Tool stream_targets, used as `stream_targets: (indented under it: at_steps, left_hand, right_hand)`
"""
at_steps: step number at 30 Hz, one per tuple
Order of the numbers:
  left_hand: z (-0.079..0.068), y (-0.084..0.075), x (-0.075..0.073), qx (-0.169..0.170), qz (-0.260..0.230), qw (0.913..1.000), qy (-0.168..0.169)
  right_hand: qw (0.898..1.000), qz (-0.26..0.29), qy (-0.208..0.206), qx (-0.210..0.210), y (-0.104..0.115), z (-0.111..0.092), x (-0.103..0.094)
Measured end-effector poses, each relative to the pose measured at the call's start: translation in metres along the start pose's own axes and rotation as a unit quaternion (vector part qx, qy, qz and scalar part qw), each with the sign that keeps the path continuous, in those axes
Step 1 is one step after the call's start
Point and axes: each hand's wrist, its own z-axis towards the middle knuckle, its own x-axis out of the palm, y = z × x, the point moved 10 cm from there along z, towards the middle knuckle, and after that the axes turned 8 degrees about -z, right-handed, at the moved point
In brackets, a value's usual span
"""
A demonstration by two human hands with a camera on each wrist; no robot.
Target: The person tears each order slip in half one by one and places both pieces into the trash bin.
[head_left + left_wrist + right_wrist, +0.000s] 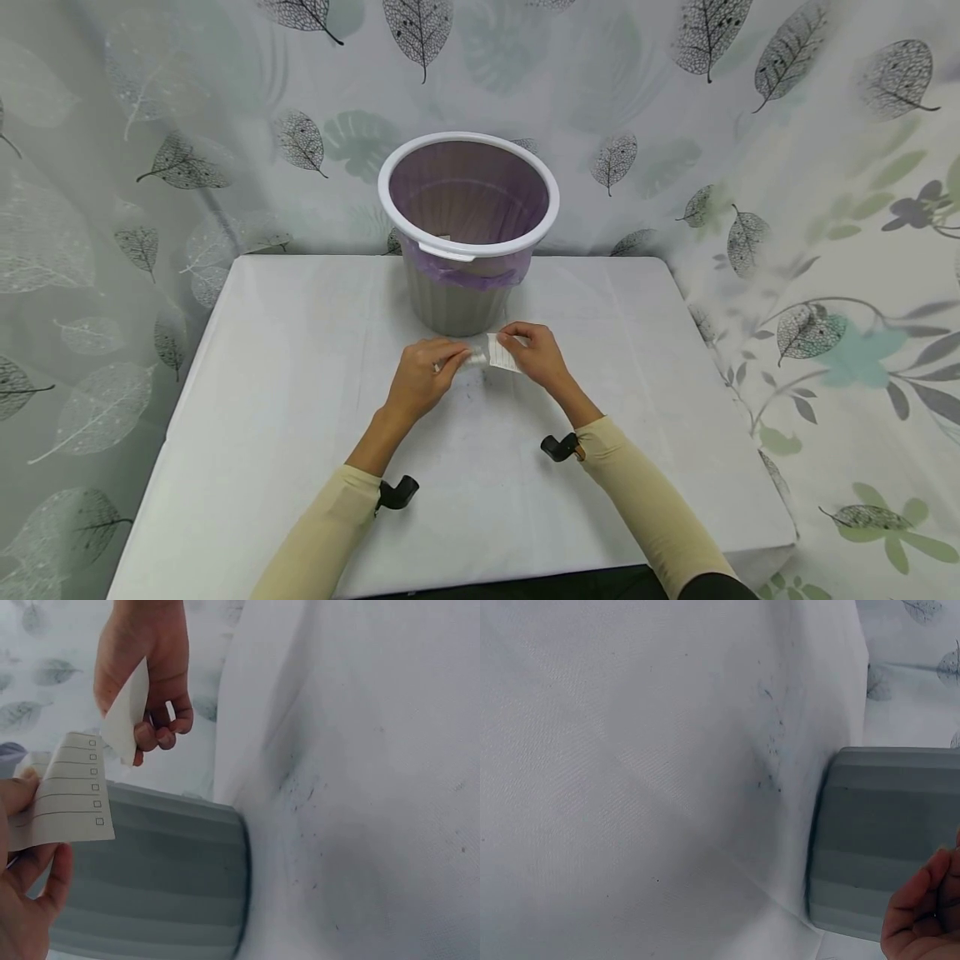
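In the left wrist view my left hand [30,892] pinches a slip of lined paper [71,799] printed with small checkboxes, between thumb and fingers. My right hand [146,675], at the top of that view, pinches a plain-looking pale piece of paper [129,712], whose edge comes right up to the lined slip. From the head view both hands meet low in front of the bin [457,304], the left hand [423,375] and the right hand [536,354] a short way apart. Only the curled fingers of my right hand [922,915] show in the right wrist view; its paper is out of sight there.
The grey bin with its white rim [555,196] and purple liner [480,271] stands at the table's back edge. Small dark specks [772,742] lie on the white tablecloth [315,350] before it. A leaf-patterned curtain [247,133] hangs behind and on both sides.
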Motion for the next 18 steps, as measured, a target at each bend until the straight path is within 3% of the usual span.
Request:
stream_targets:
  at_steps: [12, 18]
  left_hand:
    - [0.002, -0.001, -0.005, -0.011, 0.013, 0.9998, -0.009]
    - [0.005, -0.001, -0.009, -0.011, 0.016, 0.9996, -0.02]
  right_hand:
    - [1.0, 0.008, -0.008, 0.018, -0.007, -0.002, -0.005]
    - [1.0, 0.021, -0.013, 0.014, 0.001, -0.002, -0.01]
